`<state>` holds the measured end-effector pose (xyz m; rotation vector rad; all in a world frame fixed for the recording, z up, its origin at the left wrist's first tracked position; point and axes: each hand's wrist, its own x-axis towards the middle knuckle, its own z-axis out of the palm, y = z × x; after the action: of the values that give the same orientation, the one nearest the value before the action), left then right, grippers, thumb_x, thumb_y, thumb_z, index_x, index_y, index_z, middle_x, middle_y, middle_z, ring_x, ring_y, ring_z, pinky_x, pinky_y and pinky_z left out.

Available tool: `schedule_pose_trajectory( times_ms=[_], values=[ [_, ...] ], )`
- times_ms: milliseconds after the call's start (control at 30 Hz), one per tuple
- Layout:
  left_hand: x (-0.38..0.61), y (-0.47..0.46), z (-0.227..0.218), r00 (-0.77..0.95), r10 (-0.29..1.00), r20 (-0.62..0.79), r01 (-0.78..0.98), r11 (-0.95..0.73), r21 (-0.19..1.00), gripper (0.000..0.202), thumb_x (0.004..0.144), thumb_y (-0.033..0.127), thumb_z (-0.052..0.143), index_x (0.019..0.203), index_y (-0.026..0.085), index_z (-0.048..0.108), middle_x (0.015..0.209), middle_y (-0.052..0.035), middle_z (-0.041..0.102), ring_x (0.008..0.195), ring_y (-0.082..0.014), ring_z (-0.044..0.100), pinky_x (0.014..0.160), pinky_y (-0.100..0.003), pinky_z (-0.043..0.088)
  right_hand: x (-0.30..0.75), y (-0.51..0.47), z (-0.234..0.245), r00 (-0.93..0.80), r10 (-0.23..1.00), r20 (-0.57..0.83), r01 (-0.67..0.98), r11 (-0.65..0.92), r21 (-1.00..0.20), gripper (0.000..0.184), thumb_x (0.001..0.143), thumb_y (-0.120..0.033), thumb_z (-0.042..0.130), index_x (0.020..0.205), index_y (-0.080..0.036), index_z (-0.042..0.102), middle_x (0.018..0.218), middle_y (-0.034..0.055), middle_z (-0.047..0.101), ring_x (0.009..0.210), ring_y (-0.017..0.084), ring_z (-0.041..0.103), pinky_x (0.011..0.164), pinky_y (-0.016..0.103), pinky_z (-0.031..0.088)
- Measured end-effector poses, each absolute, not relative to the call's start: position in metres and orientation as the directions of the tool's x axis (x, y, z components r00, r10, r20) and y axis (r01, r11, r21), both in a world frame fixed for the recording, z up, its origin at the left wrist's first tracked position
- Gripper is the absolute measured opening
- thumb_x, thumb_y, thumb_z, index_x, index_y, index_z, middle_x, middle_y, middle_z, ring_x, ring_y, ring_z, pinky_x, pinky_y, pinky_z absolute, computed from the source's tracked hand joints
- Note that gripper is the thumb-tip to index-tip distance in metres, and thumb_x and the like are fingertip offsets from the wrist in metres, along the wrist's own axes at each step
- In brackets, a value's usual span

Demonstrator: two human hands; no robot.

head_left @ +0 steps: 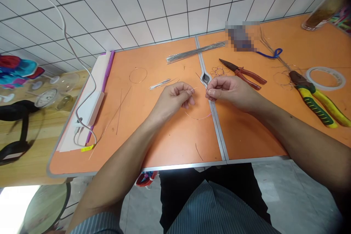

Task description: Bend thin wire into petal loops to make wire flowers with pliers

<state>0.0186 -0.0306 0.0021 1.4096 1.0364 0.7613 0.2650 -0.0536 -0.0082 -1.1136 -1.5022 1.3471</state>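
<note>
L hand point(178, 97) pinched on thin wire point(197, 118); R hand point(229, 91) pinched too, on wire's other stretch, exact spot unclear. Wire bows btwn hands, approx midway btwn bench point(170, 142) front & back edges. Wire bundle point(194, 52) nr back edge; red-handled pliers point(252, 74) just past R hand.

hnds point(177, 97) point(230, 91) 2 | plrs point(238, 70) point(301, 80) 2 | wire bdls point(196, 52) point(159, 84) 2 | sgl wires point(197, 119) prob. 4+
</note>
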Motion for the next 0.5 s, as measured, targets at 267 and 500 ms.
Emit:
schedule_pose_trajectory(
  times_ms=[267,500],
  values=[
    [0.0210,-0.0322,0.0003,0.418,0.898,-0.137,0.122,0.094,0.988,0.013,0.095,0.030,0.078,0.090,0.018,0.075,0.071,-0.0022,0.075,0.054,-0.0103,0.059,0.056,-0.024,0.047,0.2595,-0.0569,-0.0139,-0.305,0.952,0.006,0.089,0.035,-0.995,0.035,0.086,-0.054,0.097,0.087,-0.025,0.078,0.085,0.0016,0.071,0.081,0.018,0.061,0.076,0.036,0.051],
    [0.0262,-0.0369,0.0031,0.321,0.940,-0.117,0.064,0.102,0.993,0.009,0.092,0.027,0.076,0.086,0.021,0.074,0.063,0.0004,0.068,0.046,-0.0086,0.040,0.045,-0.026,0.026,0.2596,-0.0587,-0.0042,-0.114,0.984,0.137,0.066,0.145,-0.987,0.020,0.095,-0.041,0.091,0.088,-0.026,0.080,0.089,0.0018,0.069,0.084,0.019,0.062,0.082,0.038,0.054]
  ],
)
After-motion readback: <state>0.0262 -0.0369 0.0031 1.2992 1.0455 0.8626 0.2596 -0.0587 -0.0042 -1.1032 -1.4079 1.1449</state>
